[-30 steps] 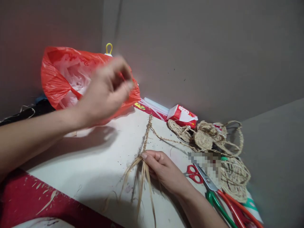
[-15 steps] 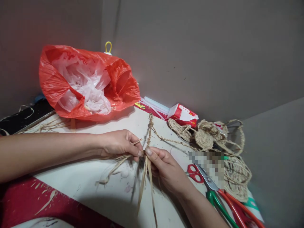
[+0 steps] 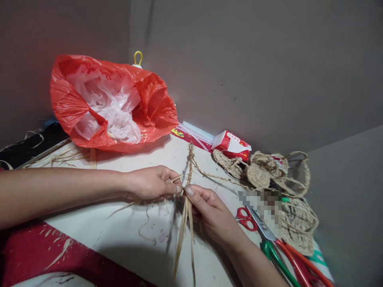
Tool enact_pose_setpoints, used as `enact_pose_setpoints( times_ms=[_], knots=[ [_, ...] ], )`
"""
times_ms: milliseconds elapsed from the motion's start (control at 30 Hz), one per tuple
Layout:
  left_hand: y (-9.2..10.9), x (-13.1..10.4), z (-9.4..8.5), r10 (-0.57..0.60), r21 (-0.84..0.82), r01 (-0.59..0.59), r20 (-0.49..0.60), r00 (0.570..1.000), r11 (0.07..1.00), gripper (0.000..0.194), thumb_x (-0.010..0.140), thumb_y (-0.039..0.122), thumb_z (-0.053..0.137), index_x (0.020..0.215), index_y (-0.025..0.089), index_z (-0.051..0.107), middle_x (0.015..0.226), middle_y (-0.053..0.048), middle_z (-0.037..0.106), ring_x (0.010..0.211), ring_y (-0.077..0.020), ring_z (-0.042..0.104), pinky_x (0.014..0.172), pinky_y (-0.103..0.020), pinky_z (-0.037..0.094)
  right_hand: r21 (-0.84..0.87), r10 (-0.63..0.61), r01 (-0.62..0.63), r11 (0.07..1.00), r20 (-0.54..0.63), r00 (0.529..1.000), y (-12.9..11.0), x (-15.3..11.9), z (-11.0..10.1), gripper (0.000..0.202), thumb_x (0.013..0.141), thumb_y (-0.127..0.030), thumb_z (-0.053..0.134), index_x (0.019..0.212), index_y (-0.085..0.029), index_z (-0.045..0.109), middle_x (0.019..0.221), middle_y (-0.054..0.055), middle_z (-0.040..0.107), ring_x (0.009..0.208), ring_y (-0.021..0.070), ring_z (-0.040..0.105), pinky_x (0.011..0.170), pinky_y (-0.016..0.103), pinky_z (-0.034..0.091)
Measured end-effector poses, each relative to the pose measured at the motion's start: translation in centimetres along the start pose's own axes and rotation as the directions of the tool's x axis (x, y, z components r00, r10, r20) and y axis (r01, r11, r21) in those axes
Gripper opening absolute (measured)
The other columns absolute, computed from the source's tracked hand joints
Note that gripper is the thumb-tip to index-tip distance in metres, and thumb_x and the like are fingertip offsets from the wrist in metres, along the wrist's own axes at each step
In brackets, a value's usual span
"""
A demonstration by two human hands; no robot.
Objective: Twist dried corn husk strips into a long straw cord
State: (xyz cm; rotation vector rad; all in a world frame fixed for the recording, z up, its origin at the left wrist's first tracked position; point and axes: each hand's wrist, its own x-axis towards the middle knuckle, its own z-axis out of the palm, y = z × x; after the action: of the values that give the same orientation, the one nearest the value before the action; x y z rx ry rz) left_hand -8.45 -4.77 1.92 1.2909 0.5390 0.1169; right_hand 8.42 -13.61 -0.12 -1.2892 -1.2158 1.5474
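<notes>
Strands point(image 3: 180, 243) hang below the grip, apparently mid-plait. The right hand point(image 3: 209, 213) pinches the braid point(image 3: 190, 163) at its lower end; the left hand point(image 3: 154, 183), just beside, nips loose strands between thumb and finger. The next crossing probably calls for even tension and a firm pinch. Strands are flat, dry and straw-like; above the grip, the braid is knobbly. Far right, woven coils point(image 3: 258, 176) look rough; beyond left, a bag point(image 3: 161, 107) is crinkled plastic.
</notes>
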Motion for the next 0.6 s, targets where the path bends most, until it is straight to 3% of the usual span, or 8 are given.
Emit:
enact_pose_setpoints(
  times_ms=[200, 333, 467, 600],
  knots=[
    [-0.11, -0.16, -0.09, 0.05, 0.163, -0.039, -0.063, 0.997, 0.986, 0.02, 0.078, 0.032, 0.057, 0.069, 0.016, 0.051, 0.049, 0.009, 0.033, 0.04, -0.004, 0.022, 0.038, -0.02, 0.015, -0.153, -0.058, 0.046, 0.987, -0.074, 0.996, -0.05, 0.13, 0.12, 0.041, 0.089, -0.046, 0.051, 0.061, -0.018, 0.042, 0.054, -0.007, 0.024, 0.049, 0.0076, 0.019, 0.046, 0.024, 0.017],
    [-0.1, -0.33, 0.09, 0.066, 0.15, -0.051, -0.099, 0.993, 0.987, 0.017, 0.077, 0.028, 0.056, 0.066, 0.016, 0.05, 0.048, 0.009, 0.032, 0.04, -0.0042, 0.021, 0.038, -0.02, 0.015, -0.243, -0.089, 0.054, 0.969, -0.135, 0.987, -0.25, 0.09, 0.46, 0.041, 0.088, -0.047, 0.052, 0.06, -0.017, 0.046, 0.055, -0.006, 0.025, 0.051, 0.008, 0.021, 0.047, 0.025, 0.018],
    [0.33, -0.73, 0.39, 0.039, 0.153, -0.017, -0.14, 0.989, 0.988, 0.024, 0.078, 0.03, 0.053, 0.059, 0.018, 0.042, 0.045, 0.009, 0.027, 0.037, -0.0046, 0.019, 0.038, -0.022, 0.012, -0.139, -0.038, 0.017, 0.99, -0.145, 0.989, -0.13, 0.12, 0.73, 0.044, 0.087, -0.046, 0.055, 0.057, -0.018, 0.04, 0.052, -0.007, 0.026, 0.048, 0.0069, 0.02, 0.046, 0.024, 0.018],
    [0.47, -1.01, 0.66, 0.03, 0.198, 0.001, -0.157, 0.987, 0.98, 0.025, 0.08, 0.029, 0.048, 0.059, 0.017, 0.046, 0.047, 0.007, 0.032, 0.04, -0.0057, 0.023, 0.039, -0.023, 0.015, -0.038, 0.018, -0.024, 0.999, -0.144, 0.989, 0.24, 0.24, 0.89, 0.037, 0.085, -0.044, 0.059, 0.062, -0.016, 0.053, 0.047, -0.009, 0.031, 0.044, 0.0055, 0.019, 0.045, 0.023, 0.017]
  ],
)
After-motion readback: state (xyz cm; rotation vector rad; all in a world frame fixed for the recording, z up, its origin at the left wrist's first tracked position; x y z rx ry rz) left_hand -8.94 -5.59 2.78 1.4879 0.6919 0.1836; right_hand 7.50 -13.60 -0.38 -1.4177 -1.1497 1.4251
